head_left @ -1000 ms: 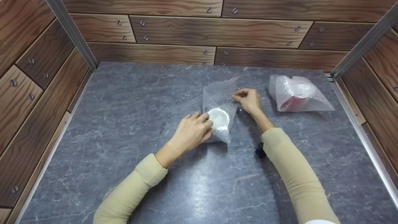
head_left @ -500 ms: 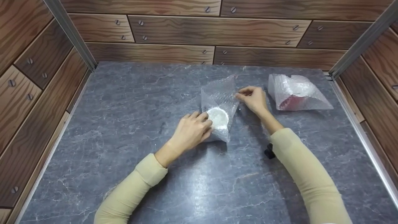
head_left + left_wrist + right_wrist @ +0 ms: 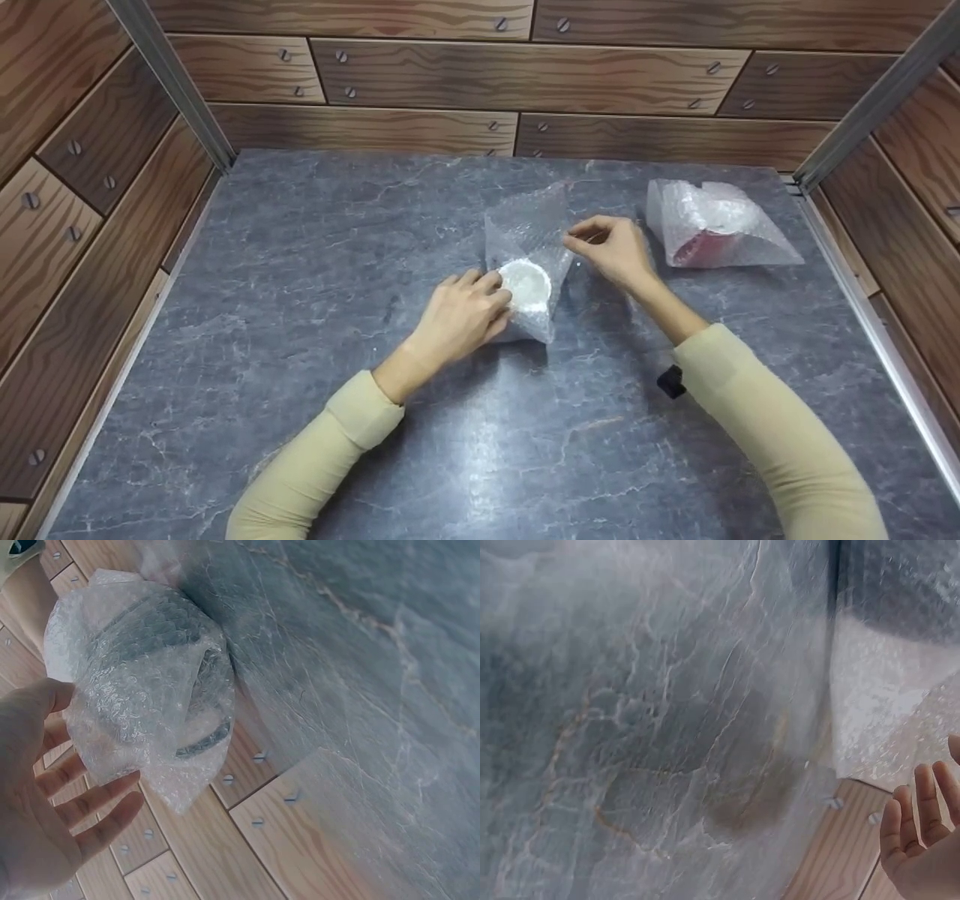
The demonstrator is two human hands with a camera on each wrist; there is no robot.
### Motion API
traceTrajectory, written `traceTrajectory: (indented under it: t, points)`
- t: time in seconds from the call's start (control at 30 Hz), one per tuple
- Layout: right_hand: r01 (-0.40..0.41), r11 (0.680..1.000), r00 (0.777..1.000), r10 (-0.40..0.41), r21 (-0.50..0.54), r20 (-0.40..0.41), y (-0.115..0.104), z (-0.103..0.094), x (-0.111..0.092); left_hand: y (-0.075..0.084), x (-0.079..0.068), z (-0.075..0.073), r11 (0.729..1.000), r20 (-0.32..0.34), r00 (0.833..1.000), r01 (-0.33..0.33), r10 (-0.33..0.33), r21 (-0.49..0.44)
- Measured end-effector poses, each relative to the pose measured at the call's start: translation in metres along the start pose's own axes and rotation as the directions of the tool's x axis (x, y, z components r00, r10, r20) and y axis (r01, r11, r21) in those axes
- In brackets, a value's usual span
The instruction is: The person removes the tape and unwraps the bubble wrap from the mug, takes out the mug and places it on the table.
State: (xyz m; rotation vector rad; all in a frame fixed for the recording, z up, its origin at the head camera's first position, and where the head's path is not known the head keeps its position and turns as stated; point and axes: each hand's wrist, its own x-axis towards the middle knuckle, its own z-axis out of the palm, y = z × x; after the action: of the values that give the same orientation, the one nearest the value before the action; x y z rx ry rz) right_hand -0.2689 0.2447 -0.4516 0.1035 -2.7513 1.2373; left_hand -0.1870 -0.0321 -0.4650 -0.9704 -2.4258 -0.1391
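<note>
"What do you have closest in?"

"Pale sleeves [image 3: 330,457], both cut off by my head view's lower edge. Just beside the right cuff [image 3: 712,360] sits a small black thing [image 3: 671,382]; I can't make out what it is."

"And the surface?"

"A grey tabletop [image 3: 300,225] with marble veins, and a bright glare on the near side."

"The hands?"

"I see the left hand [image 3: 459,311] against the left side of a round wrapped thing [image 3: 526,283], near the middle of the table. Its fingers are half curled and a little spread, with the thumb on the film, so I read a loose hold."

"What's inside?"

"I get a pale, round top; the film blurs the rest. My left wrist feed shows something dark through it."

"And the right?"

"Slightly farther over, the right hand [image 3: 619,253] brings thumb and forefinger together, pinching the right edge of the loose bubble wrap [image 3: 525,217]. My right wrist feed crops that hand, so the pinch is hidden there."

"Beyond that?"

"A bubble-wrapped bundle [image 3: 724,217] at far right, red showing dimly through it. Then I see metal posts [image 3: 171,82] in the far corners and wood-plank walls [image 3: 525,71]."
</note>
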Motion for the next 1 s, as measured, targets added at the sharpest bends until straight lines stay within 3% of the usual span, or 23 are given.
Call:
traceTrajectory:
  t: [0.6, 1.0]
  points:
    - [0.132, 0.987, 0.98, -0.144, 0.092, 0.137, -0.018, 0.001, -0.045, 0.0, 0.001, -0.001, 1.0, 0.002, 1.0, -0.001, 0.001, 0.011]
    - [0.208, 0.974, 0.957, -0.221, 0.087, 0.19, -0.013, 0.01, -0.055, 0.001, 0.001, -0.001, 1.0, 0.013, 1.0, 0.003, -0.003, 0.029]
